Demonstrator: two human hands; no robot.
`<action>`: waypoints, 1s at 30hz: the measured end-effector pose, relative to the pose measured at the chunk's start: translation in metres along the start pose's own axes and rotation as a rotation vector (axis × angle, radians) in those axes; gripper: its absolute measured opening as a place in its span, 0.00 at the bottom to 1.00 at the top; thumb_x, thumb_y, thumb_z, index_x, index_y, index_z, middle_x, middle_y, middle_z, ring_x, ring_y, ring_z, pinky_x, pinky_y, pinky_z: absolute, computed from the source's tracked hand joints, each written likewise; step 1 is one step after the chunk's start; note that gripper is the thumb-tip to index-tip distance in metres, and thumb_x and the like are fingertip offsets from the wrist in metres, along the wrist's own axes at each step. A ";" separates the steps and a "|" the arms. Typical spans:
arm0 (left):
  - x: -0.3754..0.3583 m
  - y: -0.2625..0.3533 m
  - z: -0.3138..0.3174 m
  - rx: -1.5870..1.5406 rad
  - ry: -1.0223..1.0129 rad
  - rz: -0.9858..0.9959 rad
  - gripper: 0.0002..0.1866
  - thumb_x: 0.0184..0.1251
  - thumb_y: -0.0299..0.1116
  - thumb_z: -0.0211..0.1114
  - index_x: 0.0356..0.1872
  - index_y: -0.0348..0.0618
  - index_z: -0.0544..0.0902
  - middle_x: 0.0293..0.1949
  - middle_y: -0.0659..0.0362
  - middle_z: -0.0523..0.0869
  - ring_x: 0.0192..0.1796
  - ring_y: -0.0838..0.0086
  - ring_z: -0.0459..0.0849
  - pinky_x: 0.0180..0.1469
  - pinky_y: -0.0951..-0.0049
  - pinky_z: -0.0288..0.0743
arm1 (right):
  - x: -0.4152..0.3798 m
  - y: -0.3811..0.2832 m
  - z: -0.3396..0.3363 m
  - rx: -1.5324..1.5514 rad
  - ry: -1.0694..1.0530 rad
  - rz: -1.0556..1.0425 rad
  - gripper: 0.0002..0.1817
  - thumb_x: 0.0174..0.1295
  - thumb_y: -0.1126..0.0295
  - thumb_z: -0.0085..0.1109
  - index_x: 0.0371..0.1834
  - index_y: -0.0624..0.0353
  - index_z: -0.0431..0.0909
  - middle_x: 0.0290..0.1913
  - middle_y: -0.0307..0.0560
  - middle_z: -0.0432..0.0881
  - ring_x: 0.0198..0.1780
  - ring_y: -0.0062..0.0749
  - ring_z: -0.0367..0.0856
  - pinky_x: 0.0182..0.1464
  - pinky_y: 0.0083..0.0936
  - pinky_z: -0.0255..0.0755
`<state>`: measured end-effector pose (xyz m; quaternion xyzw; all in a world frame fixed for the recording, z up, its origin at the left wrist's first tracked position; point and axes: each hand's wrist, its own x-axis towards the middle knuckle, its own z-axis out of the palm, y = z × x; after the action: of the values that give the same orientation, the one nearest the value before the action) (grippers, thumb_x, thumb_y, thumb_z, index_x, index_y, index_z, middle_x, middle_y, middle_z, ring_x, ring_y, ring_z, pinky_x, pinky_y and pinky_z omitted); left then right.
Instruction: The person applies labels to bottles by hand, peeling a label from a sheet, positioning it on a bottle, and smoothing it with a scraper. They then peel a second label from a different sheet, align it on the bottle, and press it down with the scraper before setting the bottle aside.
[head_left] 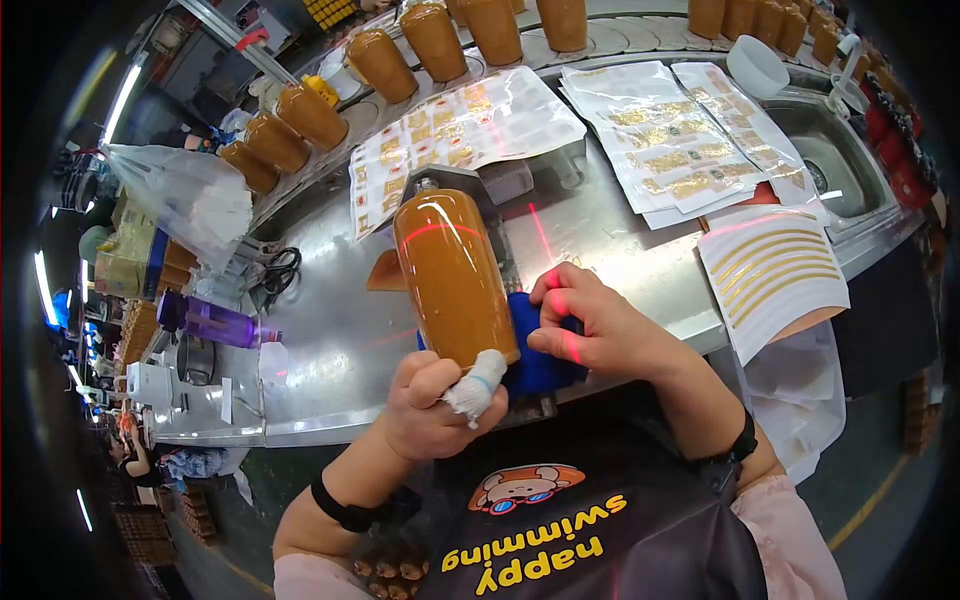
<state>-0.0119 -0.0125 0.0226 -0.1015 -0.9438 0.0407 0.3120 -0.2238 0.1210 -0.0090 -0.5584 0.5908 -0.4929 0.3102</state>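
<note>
A glossy brown bottle-shaped vessel [452, 270] lies lengthwise in front of me, its far end against a metal fixture [428, 184]. My left hand [430, 410] grips its near end, fingers curled around it. White fabric with a pale blue band [476, 385] wraps one digit of that hand. My right hand [590, 325] hovers just right of the vessel, over a blue pad [545, 350]. Its fingers are bent, with a gap to the thumb; I see nothing between them. A red laser line crosses the vessel, and red light falls on the right fingers.
Sheets of gold decals [470, 130] lie at the back, more sheets [665, 140] on the right. A white sheet with gold strips [775, 270] overhangs the front edge. Brown vessels [380, 65] line a curved conveyor. A sink [850, 180] is right, a purple bottle [215, 320] left.
</note>
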 end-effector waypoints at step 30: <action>0.004 0.024 0.020 -0.503 0.268 -0.779 0.22 0.68 0.38 0.62 0.58 0.39 0.70 0.66 0.46 0.64 0.70 0.60 0.61 0.72 0.61 0.52 | -0.003 -0.016 0.023 -0.123 0.087 -0.190 0.12 0.55 0.66 0.71 0.33 0.57 0.76 0.52 0.54 0.69 0.58 0.50 0.67 0.61 0.39 0.64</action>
<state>-0.0231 0.0113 0.0054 0.1826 -0.8437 -0.3222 0.3886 -0.1964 0.1206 -0.0020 -0.6079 0.5772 -0.5068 0.2012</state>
